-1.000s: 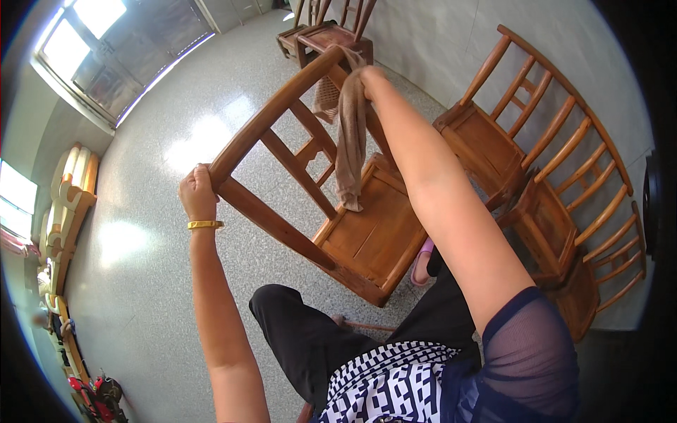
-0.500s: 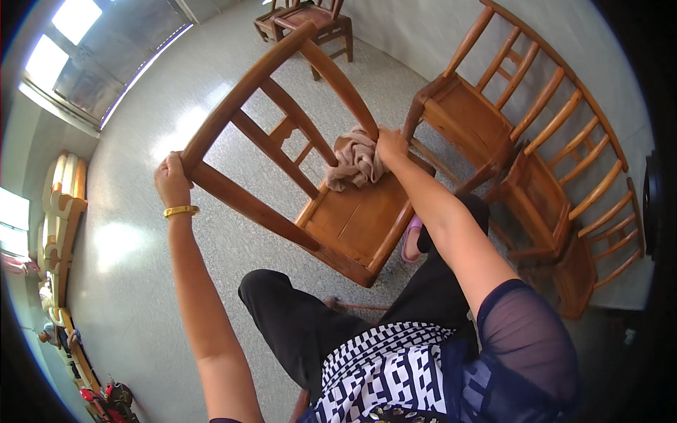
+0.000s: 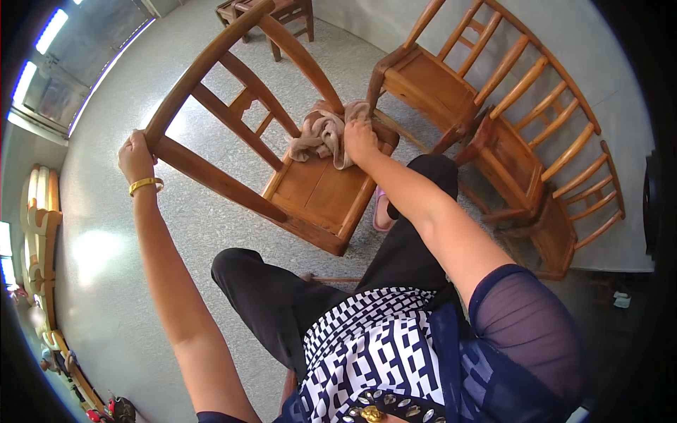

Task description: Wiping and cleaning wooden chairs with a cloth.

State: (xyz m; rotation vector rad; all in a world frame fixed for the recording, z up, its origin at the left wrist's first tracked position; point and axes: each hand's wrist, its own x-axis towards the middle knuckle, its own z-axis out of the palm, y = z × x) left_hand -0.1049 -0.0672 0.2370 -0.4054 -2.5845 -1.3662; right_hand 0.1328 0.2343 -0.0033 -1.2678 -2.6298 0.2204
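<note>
A brown wooden chair [image 3: 310, 190] stands before me, its slatted back tilted toward the left in view. My left hand [image 3: 136, 156], with a gold bracelet on the wrist, is closed around the left end of the chair's top rail. A crumpled beige-pink cloth [image 3: 324, 137] lies bunched on the rear of the seat, against the foot of the back's right post. My right hand [image 3: 360, 141] grips part of this cloth beside that post; its fingers are curled in and partly hidden.
Several similar wooden chairs [image 3: 437, 84] stand along the wall at right. Another wooden seat [image 3: 282, 13] is at the far end. Wooden furniture [image 3: 42, 233] lines the left side, near a door [image 3: 77, 70]. My knees [image 3: 243, 271] are just below the chair.
The whole view has shifted, so the chairs appear farther left and higher. My right hand has moved slightly down from the post toward the seat with the cloth. My left hand keeps its hold.
</note>
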